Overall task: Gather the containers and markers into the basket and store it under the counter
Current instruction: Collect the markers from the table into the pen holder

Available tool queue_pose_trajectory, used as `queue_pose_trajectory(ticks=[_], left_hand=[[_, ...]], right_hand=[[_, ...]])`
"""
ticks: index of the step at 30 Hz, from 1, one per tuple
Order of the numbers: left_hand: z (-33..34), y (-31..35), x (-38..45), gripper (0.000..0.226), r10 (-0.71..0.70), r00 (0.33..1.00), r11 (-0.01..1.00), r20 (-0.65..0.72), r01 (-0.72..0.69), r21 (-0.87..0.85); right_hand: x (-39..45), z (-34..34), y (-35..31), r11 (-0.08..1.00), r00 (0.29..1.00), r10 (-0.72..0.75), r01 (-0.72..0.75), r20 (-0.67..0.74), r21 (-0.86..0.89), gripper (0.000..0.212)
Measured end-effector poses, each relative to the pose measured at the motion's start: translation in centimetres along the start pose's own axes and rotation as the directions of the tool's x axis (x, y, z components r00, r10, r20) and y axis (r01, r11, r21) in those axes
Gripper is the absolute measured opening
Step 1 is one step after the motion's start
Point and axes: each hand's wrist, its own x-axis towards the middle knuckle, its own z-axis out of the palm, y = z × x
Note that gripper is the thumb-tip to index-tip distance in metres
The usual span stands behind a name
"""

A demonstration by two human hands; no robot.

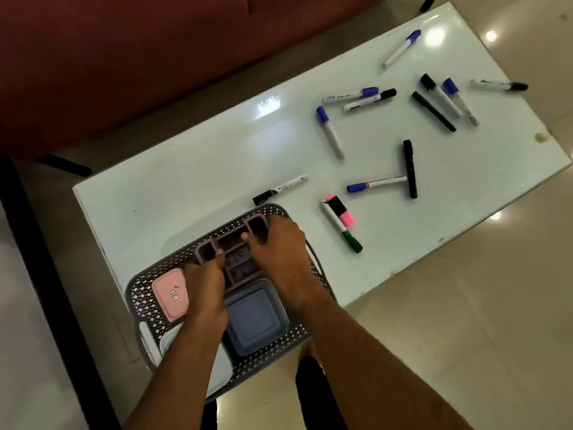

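A grey perforated basket [141,294] sits at the near-left corner of the white table [198,162]. Inside it lie a pink lidded container [169,297], a blue square container [254,318], a white container [166,341] and a mauve compartment tray [234,243]. My left hand [204,287] grips the tray's left part. My right hand [279,248] grips its right part. Several markers lie scattered on the table, among them a black-capped one [279,189] just beyond the basket, a pink highlighter [341,211] and a green-capped marker [342,228].
A dark red sofa [124,57] runs along the table's far-left side. Glossy beige floor tiles [465,305] lie to the right. More blue- and black-capped markers [359,94] spread over the table's far-right half. A black bar [46,274] crosses the floor on the left.
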Motion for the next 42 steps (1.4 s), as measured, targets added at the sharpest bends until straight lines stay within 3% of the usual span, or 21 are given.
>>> queue_pose_trajectory(ticks=[3,5,7,11,13,15,18,22,25,30,32,34,38,40,42], left_hand=[[0.5,0.7,-1.9,0.039,0.206,0.962,0.973,-0.18,-0.182,0.139],[1.3,1.4,-3.6,0.044,0.454,0.858,0.867,-0.242,-0.362,0.342],[3.0,2.5,-4.8,0.046,0.643,0.749,0.744,-0.16,-0.561,0.364],[9.0,4.9,-4.8,0.029,0.755,0.641,0.54,0.14,-0.729,0.421],[12.4,5.5,-3.3,0.025,0.763,0.542,0.341,0.351,-0.799,0.495],[15.2,5.7,-0.7,0.026,0.679,0.499,0.139,0.539,-0.808,0.573],[17.5,5.8,2.7,0.025,0.511,0.511,-0.143,0.691,-0.743,0.654],[17.9,5.6,5.3,0.017,0.407,0.524,-0.363,0.748,-0.659,0.659],[17.6,5.5,6.3,0.017,0.407,0.498,-0.37,0.765,-0.676,0.637],[18.6,6.0,6.1,0.019,0.43,0.467,-0.257,0.772,-0.757,0.601],[19.9,6.9,5.6,0.024,0.458,0.411,-0.247,0.788,-0.793,0.557],[21.8,7.8,5.4,0.026,0.492,0.305,-0.29,0.816,-0.826,0.484],[26.3,9.3,5.4,0.044,0.433,0.137,-0.424,0.891,-0.842,0.335],[28.2,9.8,5.3,0.059,0.354,0.08,-0.493,0.932,-0.83,0.259],[29.7,9.9,5.2,0.061,0.272,0.075,-0.547,0.959,-0.808,0.218]], right_hand=[[0.0,-2.4,0.7,0.994,0.991,-0.107,0.109,-0.083,0.016,0.037],[0.3,-4.6,1.4,0.984,0.974,-0.162,0.171,-0.159,0.042,0.027],[1.0,-6.8,2.7,0.978,0.953,-0.183,0.201,-0.24,0.05,0.018],[3.9,-10.5,6.7,0.988,0.935,-0.152,0.155,-0.321,-0.016,0.013],[5.9,-12.4,9.1,0.995,0.931,-0.099,0.086,-0.351,-0.053,0.014],[7.8,-14.5,11.3,0.998,0.922,-0.038,0.013,-0.386,-0.067,0.016],[10.4,-17.0,14.2,0.99,0.885,0.05,-0.107,-0.463,-0.097,0.018],[13.5,-18.1,17.0,0.954,0.894,0.132,-0.232,-0.428,-0.189,0.031],[14.5,-17.6,17.9,0.935,0.911,0.161,-0.264,-0.381,-0.236,0.045],[15.4,-17.5,18.5,0.938,0.883,0.208,-0.302,-0.42,-0.17,0.04],[15.6,-17.7,18.9,0.934,0.886,0.234,-0.32,-0.401,-0.161,0.037],[15.6,-17.9,19.3,0.947,0.9,0.2,-0.279,-0.388,-0.16,0.034],[15.0,-17.9,19.2,0.969,0.952,-0.134,0.068,-0.274,-0.238,0.038],[14.6,-17.8,19.5,0.893,0.943,-0.316,0.257,-0.106,-0.37,0.035],[14.3,-17.6,20.1,0.801,0.901,-0.429,0.416,0.073,-0.43,0.032]])
